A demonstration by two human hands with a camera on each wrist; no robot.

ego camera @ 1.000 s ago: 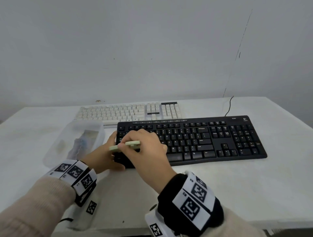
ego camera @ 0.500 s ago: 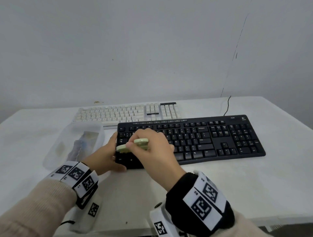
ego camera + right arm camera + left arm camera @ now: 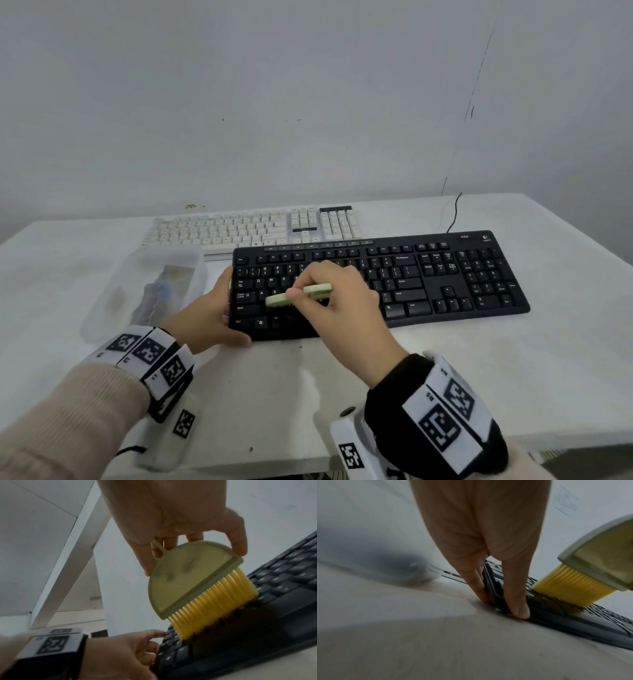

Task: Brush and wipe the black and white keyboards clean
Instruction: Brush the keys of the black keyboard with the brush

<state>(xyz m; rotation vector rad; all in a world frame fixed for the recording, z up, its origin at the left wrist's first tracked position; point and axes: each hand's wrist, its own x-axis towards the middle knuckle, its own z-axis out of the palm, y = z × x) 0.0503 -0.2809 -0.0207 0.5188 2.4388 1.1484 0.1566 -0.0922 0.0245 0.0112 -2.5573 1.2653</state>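
Observation:
A black keyboard [image 3: 445,274] lies across the white table [image 3: 513,370], with a white keyboard [image 3: 239,229] just behind it on the left. My right hand [image 3: 318,281] pinches a pale green half-round brush [image 3: 301,294] from above. Its yellow bristles [image 3: 214,604] rest on the lower left key rows of the black keyboard [image 3: 283,601]. My left hand [image 3: 219,308] holds the keyboard's front left corner, fingers [image 3: 476,582] along the left side and thumb at the front edge. The brush [image 3: 599,561] stands close to the right of that thumb.
A translucent plastic box [image 3: 147,284] with a few items inside sits left of the black keyboard, close to my left hand. A thin black cable [image 3: 454,212] runs off the table's back edge. The table's front edge is near my wrists.
My right hand has carried the brush rightward along the lower left keys. My left hand has kept its hold on the keyboard's corner.

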